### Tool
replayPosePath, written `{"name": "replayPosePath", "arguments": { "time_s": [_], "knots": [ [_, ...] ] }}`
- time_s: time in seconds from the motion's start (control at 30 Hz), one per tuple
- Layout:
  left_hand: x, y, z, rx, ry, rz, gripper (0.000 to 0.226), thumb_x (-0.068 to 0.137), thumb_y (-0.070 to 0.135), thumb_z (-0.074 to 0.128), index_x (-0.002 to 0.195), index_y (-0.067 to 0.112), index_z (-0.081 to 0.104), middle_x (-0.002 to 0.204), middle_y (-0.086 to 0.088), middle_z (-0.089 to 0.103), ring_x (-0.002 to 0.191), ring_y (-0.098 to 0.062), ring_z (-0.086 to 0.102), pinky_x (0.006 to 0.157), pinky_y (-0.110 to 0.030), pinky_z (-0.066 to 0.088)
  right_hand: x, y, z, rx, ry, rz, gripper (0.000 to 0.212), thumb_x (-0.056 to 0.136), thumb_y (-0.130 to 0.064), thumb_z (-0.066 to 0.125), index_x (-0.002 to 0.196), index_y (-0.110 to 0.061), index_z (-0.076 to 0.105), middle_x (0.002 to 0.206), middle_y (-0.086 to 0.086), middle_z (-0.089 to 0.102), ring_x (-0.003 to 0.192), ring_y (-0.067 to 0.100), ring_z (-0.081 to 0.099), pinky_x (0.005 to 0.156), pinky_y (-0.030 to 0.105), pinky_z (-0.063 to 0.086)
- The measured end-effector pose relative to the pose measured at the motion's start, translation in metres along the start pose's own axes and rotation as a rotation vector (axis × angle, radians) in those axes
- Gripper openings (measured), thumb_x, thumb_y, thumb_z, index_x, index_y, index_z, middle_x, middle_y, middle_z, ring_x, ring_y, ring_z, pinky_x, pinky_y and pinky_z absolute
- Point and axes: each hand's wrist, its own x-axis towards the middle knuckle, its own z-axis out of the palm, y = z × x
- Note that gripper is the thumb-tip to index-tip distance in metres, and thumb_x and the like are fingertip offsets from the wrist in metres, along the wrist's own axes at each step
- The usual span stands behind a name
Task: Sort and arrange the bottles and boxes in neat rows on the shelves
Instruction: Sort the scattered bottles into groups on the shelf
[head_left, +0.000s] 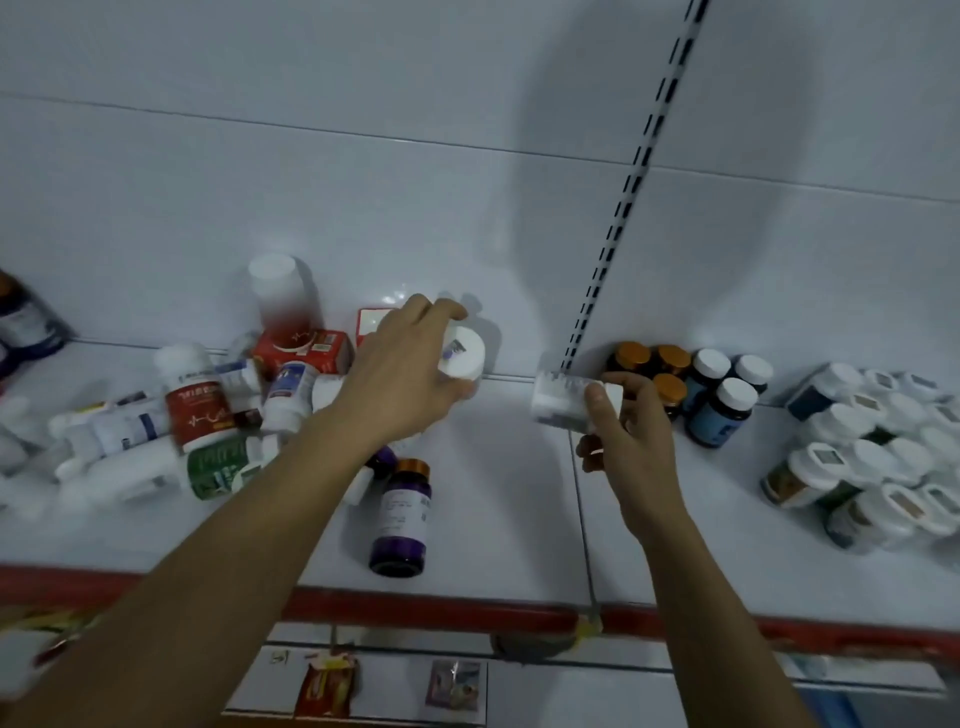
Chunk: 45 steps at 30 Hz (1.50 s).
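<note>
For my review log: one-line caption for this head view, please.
Left hand grips a white-capped bottle beside the jumbled pile; right hand holds a small white plastic bottle near orange-capped brown bottles.

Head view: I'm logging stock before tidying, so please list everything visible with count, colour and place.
bottle pile: many, white, red and green, jumbled left
red boxes: two, red, behind the pile
purple bottle: one, purple, alone near shelf front
amber bottles: at least three, orange caps, back right
blue bottles: three, white caps, beside amber bottles
white-capped jars: many, far right
shelf: one, white, red front edge
packets: two, reddish and grey, below the shelf
left hand: grips round white bottle, back
right hand: holds sideways white bottle
</note>
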Motion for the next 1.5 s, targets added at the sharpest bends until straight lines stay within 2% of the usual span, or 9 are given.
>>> {"name": "replayPosePath", "arguments": {
  "time_s": [0.17,0.37,0.6,0.67,0.97,1.1,1.2,1.4,1.5],
  "knots": [
    [-0.068,-0.004,-0.037,-0.509,0.3,-0.253,0.047,0.083,0.03,0.082,0.123,0.03,0.058,0.118,0.008,0.06,0.104,-0.004,0.059,0.088,-0.021,0.049,-0.016,-0.022,0.022,0.424,-0.059,0.129,0.025,0.1,-0.027,0.061,0.121,-0.014,0.058,0.109,0.01,0.067,0.073,0.019,0.064,0.066,0.031,0.055],
    [-0.157,-0.044,-0.091,-0.953,0.669,-0.463,0.034,0.089,0.031,0.072,0.119,0.018,0.062,0.11,0.007,0.073,0.099,-0.011,0.07,0.08,-0.026,0.055,-0.046,-0.05,0.095,1.007,-0.297,0.413,0.022,0.101,-0.025,0.055,0.111,-0.012,0.07,0.106,0.008,0.07,0.077,0.018,0.065,0.072,0.027,0.057],
    [-0.229,-0.117,-0.143,-1.724,0.987,-0.743,0.028,0.09,0.039,0.067,0.104,0.018,0.078,0.1,-0.005,0.07,0.086,-0.02,0.065,0.077,-0.029,0.054,-0.073,-0.092,0.21,1.071,-0.526,0.496,0.03,0.101,-0.025,0.052,0.101,-0.01,0.078,0.112,0.012,0.071,0.08,0.02,0.066,0.072,0.027,0.058],
    [-0.244,-0.145,-0.16,-1.779,1.046,-0.755,0.041,0.093,0.04,0.066,0.124,0.013,0.07,0.108,-0.009,0.067,0.088,-0.021,0.065,0.076,-0.029,0.055,-0.083,-0.101,0.248,1.058,-0.565,0.498,0.031,0.099,-0.024,0.052,0.098,-0.009,0.079,0.111,0.013,0.072,0.08,0.02,0.067,0.073,0.026,0.058],
    [-0.295,-0.345,-0.267,-1.327,1.111,-0.717,0.027,0.097,0.031,0.062,0.12,0.019,0.067,0.105,0.002,0.074,0.093,-0.014,0.07,0.084,-0.034,0.054,-0.134,-0.12,0.479,0.936,-0.563,0.555,0.033,0.099,-0.026,0.056,0.08,-0.012,0.079,0.091,0.011,0.07,0.071,0.02,0.06,0.064,0.026,0.056],
    [-0.324,-0.437,-0.309,-0.835,1.008,-0.846,0.024,0.098,0.032,0.064,0.122,0.031,0.067,0.119,0.005,0.072,0.112,-0.022,0.068,0.092,-0.042,0.056,-0.132,-0.136,0.577,0.866,-0.536,0.513,0.029,0.098,-0.03,0.059,0.113,-0.007,0.069,0.093,0.011,0.07,0.068,0.016,0.061,0.062,0.023,0.055],
    [-0.332,-0.489,-0.327,-0.565,0.813,-0.884,0.037,0.095,0.032,0.07,0.131,0.034,0.06,0.122,0.014,0.064,0.11,-0.013,0.063,0.09,-0.045,0.058,-0.122,-0.145,0.632,0.717,-0.506,0.386,0.054,0.093,-0.037,0.064,0.137,-0.006,0.056,0.112,0.014,0.072,0.077,0.017,0.065,0.07,0.029,0.055],
    [-0.32,-0.541,-0.317,-0.071,0.499,-0.669,0.05,0.084,0.023,0.077,0.129,0.025,0.056,0.122,0.003,0.056,0.111,-0.017,0.05,0.087,-0.031,0.04,-0.117,-0.16,0.706,0.098,-0.387,-0.123,0.027,0.1,-0.028,0.063,0.126,-0.025,0.056,0.113,0.0,0.071,0.096,0.018,0.072,0.086,0.043,0.061],
    [-0.318,-0.553,-0.307,-0.035,0.44,-0.691,0.053,0.084,0.025,0.078,0.129,0.03,0.051,0.125,0.001,0.057,0.115,-0.024,0.053,0.086,-0.038,0.049,-0.125,-0.168,0.728,-0.052,-0.551,-0.279,0.029,0.099,-0.029,0.065,0.126,-0.031,0.057,0.117,-0.004,0.067,0.1,0.014,0.068,0.087,0.04,0.06]
  ]
}}
